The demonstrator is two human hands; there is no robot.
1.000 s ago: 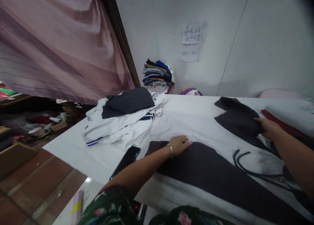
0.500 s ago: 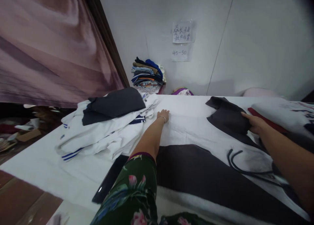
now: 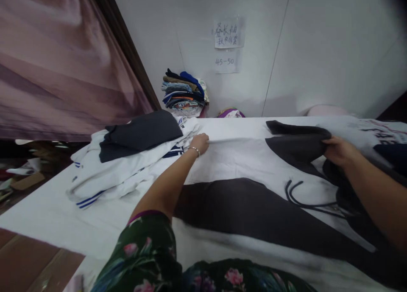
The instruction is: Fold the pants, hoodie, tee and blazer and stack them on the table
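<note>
A white and dark hoodie (image 3: 232, 162) lies spread before me, its hem end to the left and its dark drawstring (image 3: 313, 206) to the right. One dark sleeve (image 3: 235, 203) stretches along the near side. My left hand (image 3: 200, 143) is closed on the far corner of the white hem. At the right, my right hand (image 3: 340, 152) pinches the dark fabric of the far sleeve (image 3: 294, 145), which is lifted and bent over. The hood end is partly hidden by my right forearm.
White garments with blue stripes (image 3: 117, 179) lie at the left, a folded dark garment (image 3: 143, 135) on top. Printed light clothing (image 3: 359, 130) lies at the far right. Behind the white table (image 3: 38, 215) stand a clothes stack (image 3: 182, 92) and a wall with paper signs (image 3: 229, 33).
My left hand has closed from lying flat and draws the white hem taut. My right hand has moved slightly right, raising the far sleeve. The black flat object under my left arm is now hidden.
</note>
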